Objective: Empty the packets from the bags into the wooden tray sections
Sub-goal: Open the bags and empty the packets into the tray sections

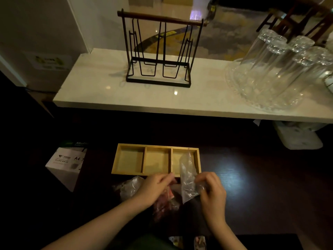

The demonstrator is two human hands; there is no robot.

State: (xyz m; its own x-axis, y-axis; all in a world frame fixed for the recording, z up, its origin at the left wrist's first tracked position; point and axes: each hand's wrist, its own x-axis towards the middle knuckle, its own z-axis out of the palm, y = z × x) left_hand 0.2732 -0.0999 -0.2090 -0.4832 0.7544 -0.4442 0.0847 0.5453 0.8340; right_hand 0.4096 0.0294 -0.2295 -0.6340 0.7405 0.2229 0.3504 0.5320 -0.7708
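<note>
Your right hand (212, 192) is pinched shut on a clear plastic bag (187, 177), fingers closed round its lower part, just right of centre in the lower half of the frame. Your left hand (155, 188) is curled closed over a bag of reddish packets (165, 204) lying on the dark table (252, 186); the light is dim, so I can only guess it grips that bag rather than resting on it.

The wooden tray (115, 163) sits just beyond both hands, its long axis running left to right, three sections side by side, all looking empty. The clear bag stands nearly upright, long axis leaning toward the top of the frame, its upper end over the right-hand section.

The risk: thin film is slippery and floppy, so a loose pinch could let the bag fold or slide, and packets tipped out near the tray's front wall could land on the table. Another crumpled bag (131, 186) at lower left could be knocked aside.
</note>
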